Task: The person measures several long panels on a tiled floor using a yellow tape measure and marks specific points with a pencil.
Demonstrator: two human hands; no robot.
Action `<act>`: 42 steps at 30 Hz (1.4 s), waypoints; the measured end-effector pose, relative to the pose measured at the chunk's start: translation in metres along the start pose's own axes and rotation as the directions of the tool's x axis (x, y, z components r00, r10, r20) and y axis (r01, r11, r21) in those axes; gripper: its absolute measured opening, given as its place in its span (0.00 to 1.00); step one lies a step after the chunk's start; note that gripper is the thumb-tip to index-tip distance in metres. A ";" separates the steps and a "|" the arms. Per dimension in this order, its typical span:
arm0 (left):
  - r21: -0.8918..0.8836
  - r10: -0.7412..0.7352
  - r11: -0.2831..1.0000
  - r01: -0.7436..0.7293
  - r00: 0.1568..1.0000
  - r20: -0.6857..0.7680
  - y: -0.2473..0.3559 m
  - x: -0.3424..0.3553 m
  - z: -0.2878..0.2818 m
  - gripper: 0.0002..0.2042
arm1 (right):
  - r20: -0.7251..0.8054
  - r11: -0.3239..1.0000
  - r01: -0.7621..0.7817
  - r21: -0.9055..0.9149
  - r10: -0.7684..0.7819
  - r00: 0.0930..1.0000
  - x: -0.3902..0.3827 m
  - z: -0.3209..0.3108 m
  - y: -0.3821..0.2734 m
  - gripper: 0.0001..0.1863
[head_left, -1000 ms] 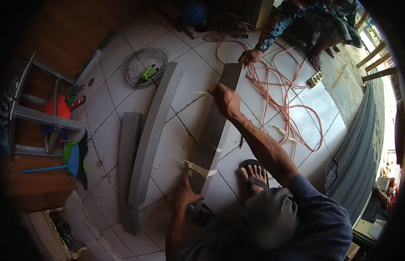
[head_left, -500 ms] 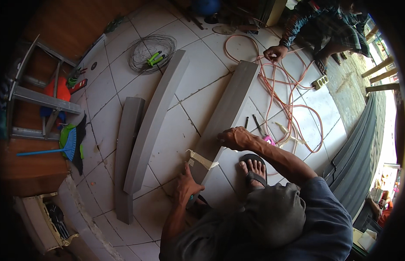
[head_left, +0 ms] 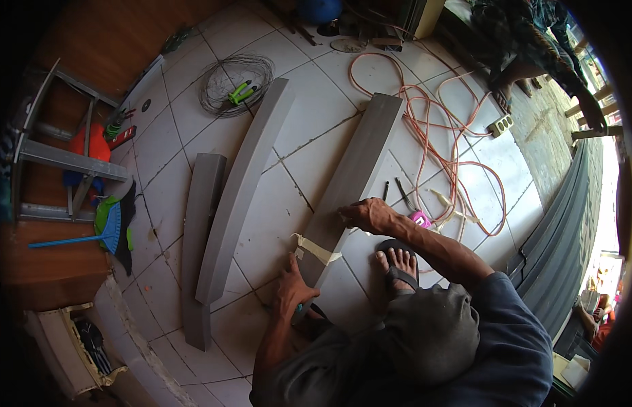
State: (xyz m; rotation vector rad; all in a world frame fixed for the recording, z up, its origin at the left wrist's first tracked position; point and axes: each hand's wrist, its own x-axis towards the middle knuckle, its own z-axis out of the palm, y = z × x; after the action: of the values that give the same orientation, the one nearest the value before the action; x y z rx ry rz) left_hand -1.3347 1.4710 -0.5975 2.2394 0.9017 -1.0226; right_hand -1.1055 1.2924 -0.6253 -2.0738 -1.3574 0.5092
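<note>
A long grey beam (head_left: 352, 159) lies slantwise on the tiles before me, with a strip of cream masking tape (head_left: 319, 249) across its near part. At the tape's left end, my left hand (head_left: 291, 293) rests against the beam, its index finger stretched along the edge and its thumb spread over the top. Farther up, my right hand (head_left: 372, 216) is closed at the beam's surface, fingertips pressed together; what they hold, if anything, is hidden. A pink tape measure (head_left: 419, 218) sits on the floor right of that hand, near dark slim tools (head_left: 403, 192).
Two more grey beams (head_left: 245, 183) (head_left: 196, 271) lie at left. Beyond them are coiled wire (head_left: 211, 87) and green-handled pliers (head_left: 243, 92). An orange cable (head_left: 452, 159) tangles at right, with a socket block (head_left: 500, 125). A metal ladder (head_left: 71, 159) stands left. Another person (head_left: 533, 47) is far right.
The other person has drawn a hand away from the orange cable and swung it right. My hands stay nearly still on the beam; the pink tape measure shows more fully.
</note>
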 end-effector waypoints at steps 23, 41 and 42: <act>0.003 -0.006 1.000 0.006 1.000 0.009 0.003 0.000 -0.003 0.65 | 0.120 0.993 -0.111 0.039 0.105 0.987 -0.004 -0.001 0.004 0.12; 0.088 0.008 0.996 -0.009 1.000 0.010 -0.005 0.010 0.008 0.69 | -0.076 0.938 -0.029 -0.346 0.003 0.997 -0.009 0.023 -0.013 0.07; 0.091 0.020 0.996 -0.021 1.000 0.019 -0.009 0.016 0.010 0.69 | -0.078 0.937 -0.028 -0.348 0.000 0.997 -0.008 0.022 -0.010 0.07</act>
State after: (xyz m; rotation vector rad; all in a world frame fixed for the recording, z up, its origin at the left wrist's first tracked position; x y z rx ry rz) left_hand -1.3380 1.4764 -0.6175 2.3052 0.8384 -1.0933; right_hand -1.1289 1.2941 -0.6350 -2.3596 -1.4730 0.1985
